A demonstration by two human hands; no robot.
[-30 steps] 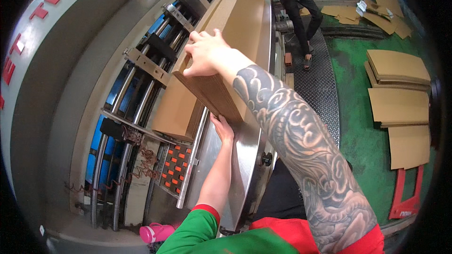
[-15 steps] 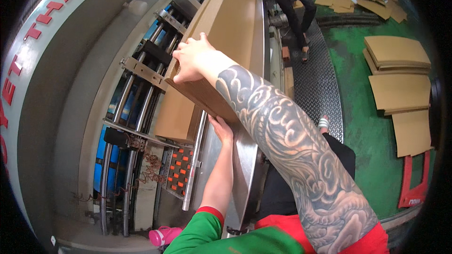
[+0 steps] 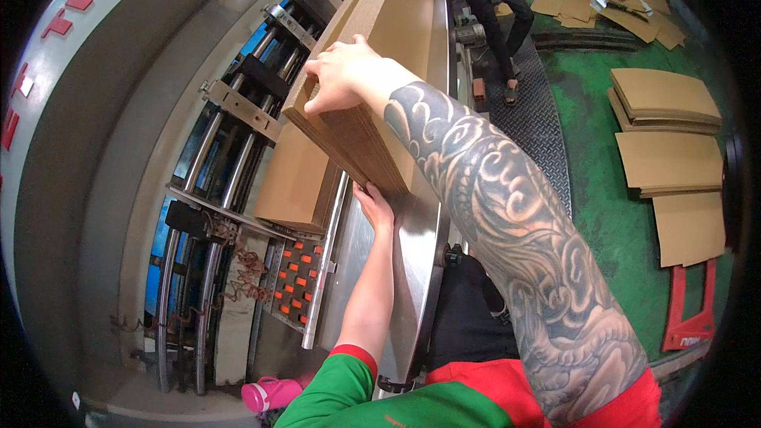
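As right hand clasps cardboard stack from above, grip spread wide, left hand below, hold unclear

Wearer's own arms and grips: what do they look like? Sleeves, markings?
Left arm: green sleeve, red cuff, no markings visible on the forearm. Right arm: red sleeve, dark swirling tattoo covering most of the forearm. Left grip and right grip: bare, no gloves.
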